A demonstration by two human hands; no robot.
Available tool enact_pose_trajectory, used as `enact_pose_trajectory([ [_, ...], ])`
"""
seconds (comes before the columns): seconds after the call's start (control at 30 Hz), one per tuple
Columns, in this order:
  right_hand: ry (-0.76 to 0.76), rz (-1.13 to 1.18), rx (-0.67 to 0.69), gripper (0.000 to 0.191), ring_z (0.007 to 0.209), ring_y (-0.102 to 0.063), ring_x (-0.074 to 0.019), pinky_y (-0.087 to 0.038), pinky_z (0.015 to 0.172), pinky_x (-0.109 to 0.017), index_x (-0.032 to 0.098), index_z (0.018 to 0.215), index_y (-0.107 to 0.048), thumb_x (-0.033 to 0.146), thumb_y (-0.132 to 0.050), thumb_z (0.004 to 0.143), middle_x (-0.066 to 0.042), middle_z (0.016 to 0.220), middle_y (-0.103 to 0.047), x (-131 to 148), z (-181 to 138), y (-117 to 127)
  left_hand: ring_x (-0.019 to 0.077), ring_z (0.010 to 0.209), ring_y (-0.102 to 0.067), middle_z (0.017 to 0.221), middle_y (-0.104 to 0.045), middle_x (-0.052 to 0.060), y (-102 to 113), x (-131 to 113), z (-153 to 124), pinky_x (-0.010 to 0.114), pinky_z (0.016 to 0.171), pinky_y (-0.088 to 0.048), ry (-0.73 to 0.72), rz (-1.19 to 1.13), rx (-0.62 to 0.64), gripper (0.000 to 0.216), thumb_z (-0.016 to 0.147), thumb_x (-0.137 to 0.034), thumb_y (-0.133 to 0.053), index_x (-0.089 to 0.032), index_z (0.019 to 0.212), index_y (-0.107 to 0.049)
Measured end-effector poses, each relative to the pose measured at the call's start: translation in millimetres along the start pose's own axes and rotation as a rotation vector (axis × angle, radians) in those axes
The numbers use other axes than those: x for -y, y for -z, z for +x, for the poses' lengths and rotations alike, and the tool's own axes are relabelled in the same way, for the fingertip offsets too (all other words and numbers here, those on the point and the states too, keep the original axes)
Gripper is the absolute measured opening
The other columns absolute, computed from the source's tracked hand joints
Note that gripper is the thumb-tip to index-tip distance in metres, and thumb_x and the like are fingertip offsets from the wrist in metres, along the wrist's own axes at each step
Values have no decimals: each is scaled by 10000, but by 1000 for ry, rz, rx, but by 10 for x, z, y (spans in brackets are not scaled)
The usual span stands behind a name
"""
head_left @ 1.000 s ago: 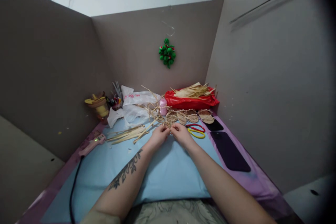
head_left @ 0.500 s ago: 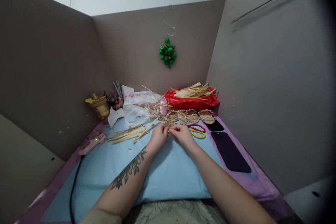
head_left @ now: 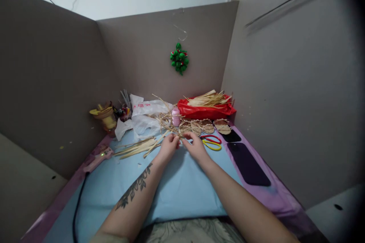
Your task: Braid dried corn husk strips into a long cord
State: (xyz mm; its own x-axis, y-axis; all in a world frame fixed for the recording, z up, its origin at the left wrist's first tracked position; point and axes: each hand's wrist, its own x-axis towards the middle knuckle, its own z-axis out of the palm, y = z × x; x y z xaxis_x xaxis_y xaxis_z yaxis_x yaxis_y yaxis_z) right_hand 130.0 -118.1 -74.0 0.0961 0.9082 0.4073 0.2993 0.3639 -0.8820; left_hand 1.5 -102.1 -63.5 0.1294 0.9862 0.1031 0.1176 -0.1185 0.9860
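My left hand (head_left: pixel 170 145) is closed in a pinch on a thin straw strand (head_left: pixel 180 135) over the blue cloth. Facing it, my right hand (head_left: pixel 196 147) curls thumb and forefinger around the strand's other side, a small gap showing between them. The fingers hide most of the strand. Just beyond lie tangled straw pieces (head_left: pixel 167 120) and several flat oval woven straw pieces with twisted edging (head_left: pixel 207 126). Red-and-yellow-handled scissors (head_left: pixel 211 142) rest right beside my right hand. Flat straw strips (head_left: pixel 137 148) lie left of my left hand.
A pink spool (head_left: pixel 176 117), white plastic bags (head_left: pixel 146 121) and a red bag of straw (head_left: pixel 207 112) line the back. A corded pink glue gun (head_left: pixel 98 159) lies left, near a yellow pot (head_left: pixel 107 117). Dark phones (head_left: pixel 248 164) lie right. Grey panels (head_left: pixel 168 79) enclose the table.
My right thumb and forefinger have parted slightly from a tight pinch, and the right hand has shifted a little from the left. The whole view has moved slightly.
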Motion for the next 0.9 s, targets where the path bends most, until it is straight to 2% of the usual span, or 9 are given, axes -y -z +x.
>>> enact_pose_trajectory([
  [0.07, -95, 135, 88, 208, 692, -559, -163, -438, 649, -280, 167, 854, -620, 280, -588, 682, -32, 768, -634, 1, 24, 10, 89, 465, -440, 515, -468, -38, -1, -19, -16, 209, 480, -336, -39, 65, 57, 204, 778, -310, -455, -166, 633, -466],
  [0.13, -138, 154, 143, 144, 592, -522, -139, -407, 581, -252, 162, 744, -617, 286, -579, 681, -7, 643, -602, 4, 33, 18, 98, 481, -445, 513, -475, -30, -2, -45, -33, 218, 498, -333, -83, 170, 75, 209, 790, -287, -435, -167, 625, -475],
  [0.27, -136, 27, 72, 153, 523, -448, -120, -333, 518, -234, 164, 602, -589, 278, -540, 691, 17, 528, -519, 2, 38, 36, 118, 549, -485, 568, -538, -4, -9, -87, -55, 232, 557, -341, -194, 434, -9, 195, 791, -239, -435, -162, 629, -512],
  [0.33, -129, 0, 41, 164, 517, -431, -117, -316, 512, -231, 168, 576, -561, 278, -525, 692, 23, 518, -496, -14, 45, 43, 123, 566, -492, 584, -552, 2, -8, -96, -61, 234, 568, -344, -209, 473, 15, 207, 798, -244, -429, -161, 635, -525],
  [0.47, -128, 28, 49, 160, 522, -408, -115, -311, 513, -227, 178, 550, -506, 277, -509, 675, 35, 510, -455, -81, 70, 55, 124, 552, -473, 571, -535, -1, 22, -98, -73, 236, 559, -351, -194, 445, 116, 262, 822, -275, -397, -153, 639, -541],
  [0.6, -119, 35, 90, 158, 527, -416, -119, -314, 512, -226, 183, 572, -493, 283, -491, 694, 35, 525, -455, -116, 73, 64, 132, 621, -506, 667, -598, 9, 79, -109, -74, 236, 600, -372, -213, 406, 123, 200, 777, -269, -472, -141, 779, -626],
  [0.7, -89, -113, 72, 147, 541, -443, -129, -319, 529, -235, 183, 603, -506, 260, -468, 722, 19, 547, -494, -65, 41, 57, 132, 627, -504, 666, -603, 14, 111, -138, -69, 232, 595, -365, -186, 371, 127, 194, 735, -276, -529, -131, 763, -656],
  [0.8, 26, -345, -4, 123, 626, -488, -153, -331, 584, -252, 177, 655, -533, 202, -444, 736, -30, 644, -562, 15, -3, 25, 102, 535, -444, 563, -536, -9, 110, -168, -85, 212, 526, -324, -80, 226, 145, 212, 728, -296, -539, -118, 661, -632],
  [0.9, 43, -400, -72, 139, 653, -504, -163, -339, 606, -260, 176, 675, -549, 180, -428, 743, -52, 683, -586, 39, -18, -20, 82, 486, -400, 523, -505, -23, 74, -171, -118, 204, 493, -295, -7, 84, 149, 231, 720, -315, -557, -109, 636, -620],
])
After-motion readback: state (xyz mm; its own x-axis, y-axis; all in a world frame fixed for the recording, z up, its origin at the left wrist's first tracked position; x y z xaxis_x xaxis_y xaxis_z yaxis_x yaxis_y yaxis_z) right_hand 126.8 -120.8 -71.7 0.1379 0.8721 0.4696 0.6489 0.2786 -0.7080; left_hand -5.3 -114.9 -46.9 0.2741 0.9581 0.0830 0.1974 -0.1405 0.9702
